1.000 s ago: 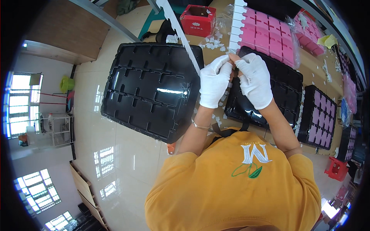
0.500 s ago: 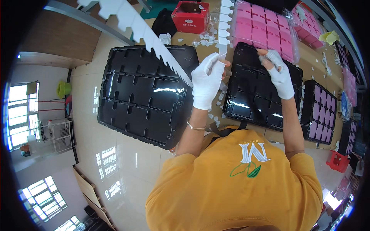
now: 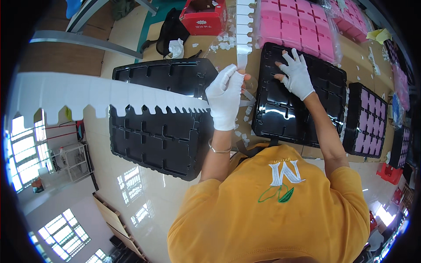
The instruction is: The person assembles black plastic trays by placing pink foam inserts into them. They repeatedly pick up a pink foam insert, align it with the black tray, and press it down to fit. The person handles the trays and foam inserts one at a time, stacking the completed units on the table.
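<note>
My left hand (image 3: pixel 225 98), in a white glove with bare fingertips, is closed on a long white paper strip (image 3: pixel 243 33) with notched edges. One length of it runs from the fingers to the far side of the table. Another wide notched length (image 3: pixel 101 94) stretches left from the hand, close to the camera. My right hand (image 3: pixel 298 75), gloved the same way, has its fingers spread over the far part of a black plastic tray (image 3: pixel 302 125) with moulded compartments. Whether the fingertips press on something small there I cannot tell.
A second black tray (image 3: pixel 149 136) lies to the left. Bagged pink foam blocks (image 3: pixel 298 26) and a red box (image 3: pixel 204 19) stand at the back. To the right is a stack of black trays with pink inserts (image 3: pixel 368 120). White paper scraps (image 3: pixel 226 41) litter the brown tabletop.
The strip's left length has swung down across the left tray. My right hand has moved left and opened its fingers over the near tray. My left hand has shifted slightly left.
</note>
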Demonstrator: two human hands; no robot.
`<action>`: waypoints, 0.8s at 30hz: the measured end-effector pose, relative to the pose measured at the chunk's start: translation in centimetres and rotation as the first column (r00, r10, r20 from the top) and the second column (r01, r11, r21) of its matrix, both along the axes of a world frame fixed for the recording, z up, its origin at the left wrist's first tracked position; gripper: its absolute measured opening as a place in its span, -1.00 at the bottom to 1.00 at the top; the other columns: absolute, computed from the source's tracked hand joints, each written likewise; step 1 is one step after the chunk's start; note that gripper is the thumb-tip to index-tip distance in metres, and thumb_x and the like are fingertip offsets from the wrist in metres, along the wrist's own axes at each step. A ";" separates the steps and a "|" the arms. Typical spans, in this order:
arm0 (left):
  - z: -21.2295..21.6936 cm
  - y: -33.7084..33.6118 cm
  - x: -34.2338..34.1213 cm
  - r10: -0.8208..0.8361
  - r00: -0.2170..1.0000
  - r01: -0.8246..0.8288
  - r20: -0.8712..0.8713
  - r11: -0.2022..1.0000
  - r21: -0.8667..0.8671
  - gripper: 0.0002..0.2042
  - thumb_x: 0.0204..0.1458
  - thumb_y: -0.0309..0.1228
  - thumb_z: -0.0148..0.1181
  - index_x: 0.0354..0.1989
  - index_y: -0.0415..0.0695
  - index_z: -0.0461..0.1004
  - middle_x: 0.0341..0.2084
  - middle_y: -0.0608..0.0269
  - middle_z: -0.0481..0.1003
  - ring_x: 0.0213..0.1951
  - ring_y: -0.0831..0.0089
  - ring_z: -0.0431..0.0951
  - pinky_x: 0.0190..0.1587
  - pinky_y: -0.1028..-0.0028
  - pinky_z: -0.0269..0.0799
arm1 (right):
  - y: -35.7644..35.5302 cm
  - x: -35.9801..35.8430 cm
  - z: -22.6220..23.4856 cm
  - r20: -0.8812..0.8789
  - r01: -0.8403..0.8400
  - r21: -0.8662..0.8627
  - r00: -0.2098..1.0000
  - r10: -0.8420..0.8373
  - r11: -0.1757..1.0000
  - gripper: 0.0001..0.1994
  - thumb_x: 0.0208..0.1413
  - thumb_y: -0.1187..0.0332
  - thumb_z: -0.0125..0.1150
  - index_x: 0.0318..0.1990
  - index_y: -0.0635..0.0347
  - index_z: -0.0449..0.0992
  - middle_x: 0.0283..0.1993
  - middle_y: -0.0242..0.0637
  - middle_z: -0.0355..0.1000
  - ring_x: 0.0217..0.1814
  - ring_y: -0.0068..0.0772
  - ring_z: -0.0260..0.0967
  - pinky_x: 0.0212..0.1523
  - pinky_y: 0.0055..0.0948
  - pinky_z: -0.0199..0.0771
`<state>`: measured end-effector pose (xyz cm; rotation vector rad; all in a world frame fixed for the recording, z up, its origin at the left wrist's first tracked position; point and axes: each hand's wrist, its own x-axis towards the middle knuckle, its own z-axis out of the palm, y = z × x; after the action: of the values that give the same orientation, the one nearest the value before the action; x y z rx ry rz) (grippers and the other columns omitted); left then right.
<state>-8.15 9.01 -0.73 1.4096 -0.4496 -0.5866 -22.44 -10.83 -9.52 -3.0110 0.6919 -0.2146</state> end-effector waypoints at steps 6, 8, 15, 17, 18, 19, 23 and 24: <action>0.2 -0.2 -0.4 0.007 1.000 -0.007 -0.001 1.000 0.015 -0.77 0.12 -0.52 0.08 -0.08 -0.36 0.46 -0.43 0.17 0.58 -0.57 0.70 0.40 -0.51 0.71 0.29 | 0.9 0.3 -0.3 -0.107 0.029 -0.084 0.994 -0.038 0.996 -0.54 0.09 -0.02 0.08 0.11 -0.09 0.47 0.33 -0.09 0.16 0.42 0.09 -0.06 0.34 0.09 -0.10; 0.1 -0.2 -0.5 -0.005 1.000 0.005 -0.003 1.000 0.005 -0.76 0.12 -0.52 0.09 -0.06 -0.35 0.46 -0.43 0.18 0.58 -0.55 0.70 0.41 -0.49 0.71 0.31 | 2.1 0.5 0.2 -0.203 0.037 -0.178 0.976 -0.073 0.983 -0.54 0.10 0.03 0.09 0.15 -0.11 0.43 0.32 -0.09 0.17 0.41 0.05 -0.04 0.34 0.08 -0.10; -1.1 -0.4 -0.8 -0.024 0.999 0.022 -0.030 0.998 -0.060 -0.78 0.11 -0.54 0.09 -0.09 -0.32 0.50 -0.45 0.21 0.57 -0.55 0.72 0.41 -0.49 0.70 0.32 | 5.4 2.2 7.0 0.527 -0.037 0.414 0.824 -0.207 0.910 -0.74 0.06 0.33 0.19 -0.06 0.07 0.54 0.02 -0.16 0.45 0.05 -0.18 0.37 0.08 -0.29 0.29; -1.3 -0.6 -0.9 -0.033 0.999 0.032 -0.022 0.997 -0.064 -0.78 0.10 -0.55 0.08 -0.09 -0.30 0.51 -0.46 0.22 0.57 -0.56 0.72 0.41 -0.50 0.70 0.32 | 6.0 3.6 9.2 0.571 -0.191 0.706 0.723 -0.389 0.682 -0.80 0.11 0.33 0.19 -0.17 0.21 0.54 -0.17 -0.27 0.49 -0.18 -0.43 0.39 -0.11 -0.54 0.33; -1.4 -0.6 -0.9 -0.048 0.998 0.045 -0.040 0.996 -0.074 -0.76 0.09 -0.52 0.10 -0.09 -0.36 0.47 -0.47 0.21 0.57 -0.57 0.69 0.41 -0.50 0.67 0.36 | 6.1 4.0 9.9 0.550 -0.262 0.783 0.716 -0.430 0.565 -0.79 0.12 0.31 0.20 -0.17 0.24 0.53 -0.20 -0.31 0.49 -0.20 -0.49 0.37 -0.12 -0.57 0.31; -1.8 -0.6 -0.9 -0.048 0.999 0.048 -0.001 0.997 -0.056 -0.76 0.09 -0.52 0.11 -0.09 -0.35 0.48 -0.47 0.21 0.57 -0.56 0.69 0.42 -0.49 0.67 0.36 | 6.2 4.5 10.5 0.524 -0.331 0.837 0.714 -0.465 0.436 -0.78 0.14 0.29 0.20 -0.18 0.26 0.53 -0.23 -0.34 0.48 -0.21 -0.55 0.35 -0.12 -0.60 0.30; -1.5 -0.9 -1.2 -0.014 0.992 0.024 0.127 0.997 -0.076 -0.78 0.09 -0.51 0.12 -0.11 -0.33 0.50 -0.44 0.25 0.57 -0.49 0.66 0.49 -0.43 0.65 0.40 | 6.9 5.6 11.0 0.525 -0.300 0.828 0.712 -0.467 0.474 -0.74 0.12 0.28 0.23 -0.20 0.34 0.52 -0.33 -0.41 0.45 -0.27 -0.65 0.27 -0.16 -0.62 0.28; -1.0 -1.2 -1.3 0.010 0.983 0.015 0.183 0.991 -0.134 -0.78 0.09 -0.50 0.13 -0.12 -0.34 0.50 -0.43 0.26 0.57 -0.47 0.64 0.50 -0.42 0.63 0.41 | 6.9 5.5 11.5 0.509 -0.287 0.836 0.722 -0.469 0.467 -0.74 0.11 0.28 0.24 -0.21 0.34 0.52 -0.33 -0.41 0.45 -0.27 -0.65 0.26 -0.16 -0.62 0.27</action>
<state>-9.40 7.76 -1.76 1.3383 -0.6264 -0.4214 -16.96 -3.89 1.94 -1.6302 0.5978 -0.6935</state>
